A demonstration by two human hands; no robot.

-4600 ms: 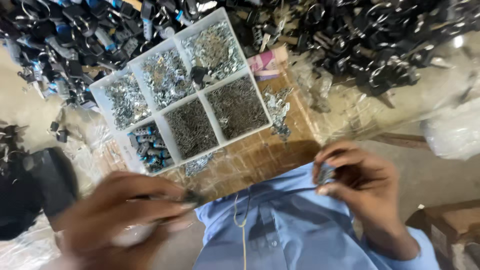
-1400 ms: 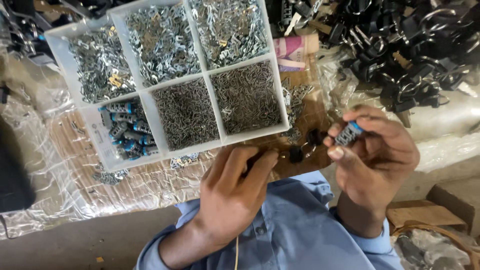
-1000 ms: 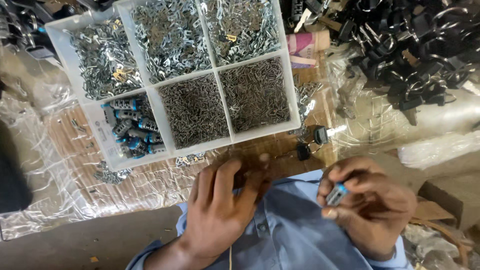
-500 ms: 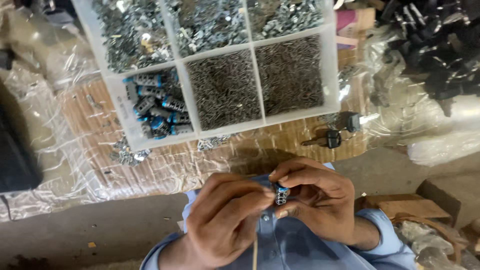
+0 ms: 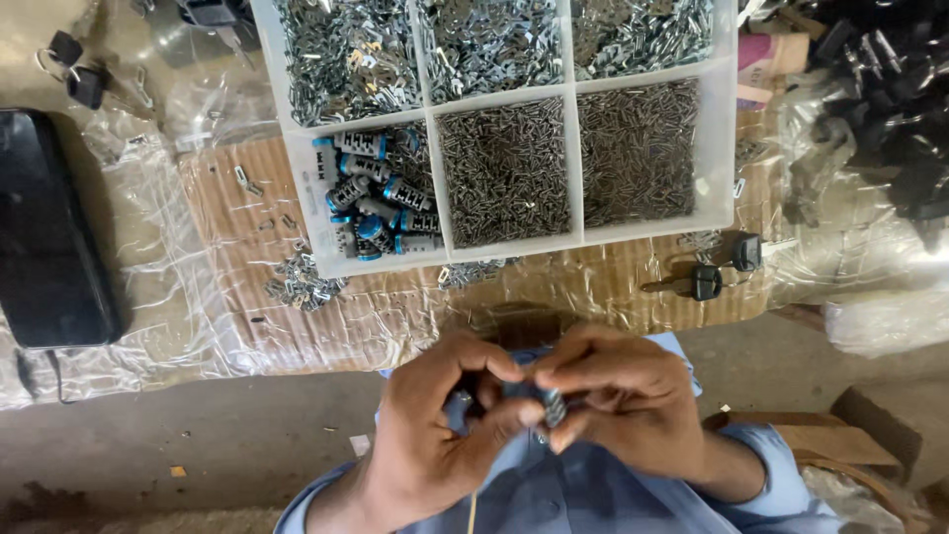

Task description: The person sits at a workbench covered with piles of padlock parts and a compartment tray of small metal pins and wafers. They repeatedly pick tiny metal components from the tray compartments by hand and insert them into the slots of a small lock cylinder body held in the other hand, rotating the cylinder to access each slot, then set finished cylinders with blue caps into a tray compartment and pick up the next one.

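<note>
Both hands meet low in the head view, close to my blue shirt. My right hand (image 5: 633, 400) pinches a small grey ribbed lock cylinder (image 5: 554, 405) by its end. My left hand (image 5: 435, 435) is closed beside it, fingertips touching the same cylinder; whatever small part it holds is hidden by the fingers. Above the hands lies a white compartment tray (image 5: 727, 148). Its near-left cell holds more cylinders with blue ends (image 5: 376, 203); the other cells hold small dark pins (image 5: 504, 168) and several shiny metal stampings (image 5: 346, 54).
Two black-headed keys (image 5: 717, 272) lie on plastic-covered cardboard (image 5: 227, 198) right of the tray. A heap of loose metal clips (image 5: 301, 287) sits at the tray's near-left corner. A black flat case (image 5: 44, 237) lies at left; a pile of black parts (image 5: 890, 89) lies at upper right.
My hands, first apart with the right holding the cylinder, have come together in front of my chest. The view has tilted down, so the tray sits higher in frame.
</note>
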